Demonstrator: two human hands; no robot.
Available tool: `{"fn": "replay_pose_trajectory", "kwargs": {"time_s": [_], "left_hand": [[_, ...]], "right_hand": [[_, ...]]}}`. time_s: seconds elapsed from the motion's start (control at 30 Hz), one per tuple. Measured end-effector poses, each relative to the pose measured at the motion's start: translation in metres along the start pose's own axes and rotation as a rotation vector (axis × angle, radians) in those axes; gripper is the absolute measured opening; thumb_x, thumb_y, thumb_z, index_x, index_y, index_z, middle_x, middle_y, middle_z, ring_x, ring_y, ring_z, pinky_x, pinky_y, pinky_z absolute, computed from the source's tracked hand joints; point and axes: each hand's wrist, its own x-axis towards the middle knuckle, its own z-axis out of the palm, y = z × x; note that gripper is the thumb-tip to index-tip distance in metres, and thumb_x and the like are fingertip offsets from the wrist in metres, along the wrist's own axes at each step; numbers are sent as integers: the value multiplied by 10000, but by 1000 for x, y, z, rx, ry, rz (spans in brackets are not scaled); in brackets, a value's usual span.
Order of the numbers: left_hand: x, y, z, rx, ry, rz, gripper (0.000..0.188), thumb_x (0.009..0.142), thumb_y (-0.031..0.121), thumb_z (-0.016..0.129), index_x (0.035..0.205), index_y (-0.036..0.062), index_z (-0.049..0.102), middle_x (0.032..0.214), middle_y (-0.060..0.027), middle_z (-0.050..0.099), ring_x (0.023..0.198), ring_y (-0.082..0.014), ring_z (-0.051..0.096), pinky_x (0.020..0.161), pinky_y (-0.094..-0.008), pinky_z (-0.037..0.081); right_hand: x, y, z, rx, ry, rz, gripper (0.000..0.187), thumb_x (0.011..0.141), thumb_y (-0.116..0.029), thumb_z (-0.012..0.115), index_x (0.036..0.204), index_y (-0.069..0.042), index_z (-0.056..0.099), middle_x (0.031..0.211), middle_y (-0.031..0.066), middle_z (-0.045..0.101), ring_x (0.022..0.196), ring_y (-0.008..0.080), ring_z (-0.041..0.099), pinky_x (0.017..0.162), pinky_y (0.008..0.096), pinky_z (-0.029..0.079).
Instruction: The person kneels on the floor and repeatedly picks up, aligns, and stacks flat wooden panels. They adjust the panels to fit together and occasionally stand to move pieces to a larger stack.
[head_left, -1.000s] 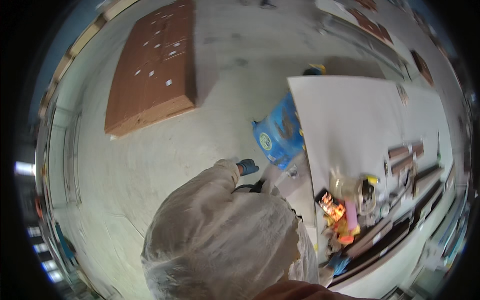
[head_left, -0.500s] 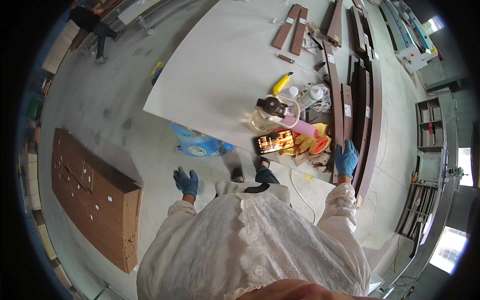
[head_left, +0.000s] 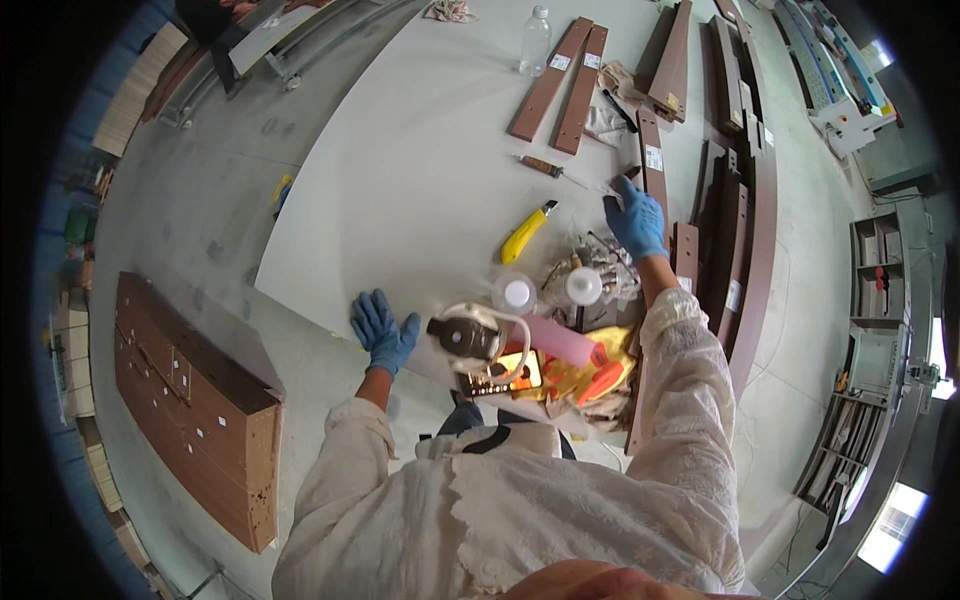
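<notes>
My left hand (head_left: 384, 332), in a blue glove, lies with spread fingers at the near left edge of the pale table (head_left: 400, 180). Nothing is in it. My right hand (head_left: 637, 220), also blue-gloved, reaches over the table beside a long brown board (head_left: 652, 160). Its fingers are stretched out and the thumb stands apart. Close to its fingertips lies a small dark piece (head_left: 632, 172); I cannot tell if they touch. Left of that hand lie a brown-handled tool (head_left: 541, 165) with a thin tip and a yellow utility knife (head_left: 527, 234).
A handled jug (head_left: 468, 338), a lit phone (head_left: 515, 372), a pink cylinder (head_left: 555, 341) and yellow-orange cloth (head_left: 605, 368) crowd the near edge. A clear bottle (head_left: 535, 42) stands farther back. Brown boards (head_left: 735, 230) line the right. Stacked brown panels (head_left: 195, 420) stand on the floor at left.
I have moved forward to the table. My right hand has left the boards' near end and reached farther along them. My left hand has come from beside my body onto the table edge.
</notes>
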Motion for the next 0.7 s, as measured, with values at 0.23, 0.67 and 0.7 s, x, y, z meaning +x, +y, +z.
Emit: {"fn": "replay_pose_trajectory", "kwargs": {"time_s": [0.23, 0.67, 0.7], "left_hand": [[-2, -6, 7, 71, -119, -31, 1072, 926, 678, 548, 1676, 63, 92, 1725, -276, 35, 1590, -481, -12, 1248, -630, 6], [-9, -8, 19, 9, 38, 77, 1064, 923, 586, 595, 1674, 49, 68, 1719, -279, 23, 1594, -467, -46, 1250, -633, -33], [-10, -6, 20, 43, -8, 15, 1059, 920, 590, 589, 1676, 57, 73, 1721, -272, 26, 1593, -469, -39, 1251, -632, -37]], "right_hand": [[122, -23, 77, -28, -310, 218, 806, 866, -595, 705, 1419, -45, 505, 1068, 196, 754, 985, 378, 733, 821, 485, 568], [168, 9, 152, 122, -372, 267, 487, 873, -467, 684, 1122, -50, 702, 1158, 231, 732, 1068, 415, 713, 889, 505, 558], [172, 18, 157, 156, -312, 345, 456, 862, -459, 715, 1063, -50, 727, 1070, 208, 752, 959, 369, 732, 842, 483, 564]]}}
